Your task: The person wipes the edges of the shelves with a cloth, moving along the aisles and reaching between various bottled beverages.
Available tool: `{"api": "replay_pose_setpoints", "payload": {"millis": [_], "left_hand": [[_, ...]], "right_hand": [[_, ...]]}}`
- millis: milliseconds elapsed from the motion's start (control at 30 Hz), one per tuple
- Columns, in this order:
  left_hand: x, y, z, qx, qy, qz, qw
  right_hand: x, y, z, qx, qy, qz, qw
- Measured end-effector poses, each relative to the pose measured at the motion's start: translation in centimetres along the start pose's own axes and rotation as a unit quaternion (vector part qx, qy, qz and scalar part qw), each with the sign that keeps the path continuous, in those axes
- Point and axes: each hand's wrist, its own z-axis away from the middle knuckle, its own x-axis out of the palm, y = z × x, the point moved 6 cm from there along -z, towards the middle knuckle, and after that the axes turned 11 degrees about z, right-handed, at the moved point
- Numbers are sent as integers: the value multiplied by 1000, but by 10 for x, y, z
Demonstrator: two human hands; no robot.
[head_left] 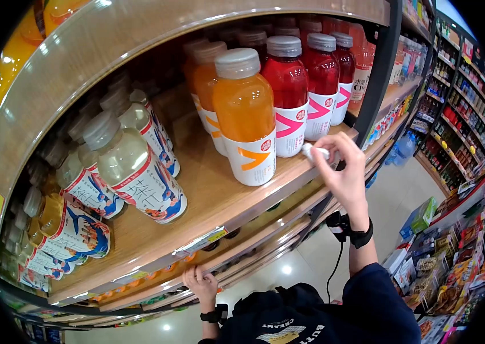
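Note:
My right hand (343, 169) is closed in a pinch on a small white wad (315, 153), like a folded cloth or tissue. It is at the front edge of the wooden shelf (208, 189), just beside a red drink bottle (292, 100) with a white label. An orange drink bottle (246, 117) stands to the left of that one, closest to the edge. Lower down, my left hand (201, 284) lies by the edge of a lower shelf, fingers slightly bent and apart, holding nothing.
Tea bottles (136, 169) with illustrated labels fill the shelf's left part. A black post (378, 74) rises at its right end. Price tags (201, 242) line the front edge. Packaged snacks (454, 269) are displayed at the right, and stocked shelves (466, 97) stand beyond the aisle.

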Motion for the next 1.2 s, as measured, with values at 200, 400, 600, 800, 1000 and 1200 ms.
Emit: {"api": "replay_pose_setpoints", "payload": {"millis": [200,400,600,800,1000,1200], "left_hand": [[12,3,0,20,40,-108,993],[19,-3,9,33,42,-99,994],[16,1,4,57,65,-122,989],[14,3,0,58,57,-127,989],[14,6,-1,37,84,-132,987],[17,6,-1,-23,128,-140,982]], "right_hand": [[1,0,6,65,69,36,995],[26,-45,25,90,64,-7,994],[40,-86,48,69,69,9,995],[58,-123,49,-67,55,-37,995],[60,-116,41,-120,53,-99,986],[36,-57,24,-100,48,-100,989]]}}
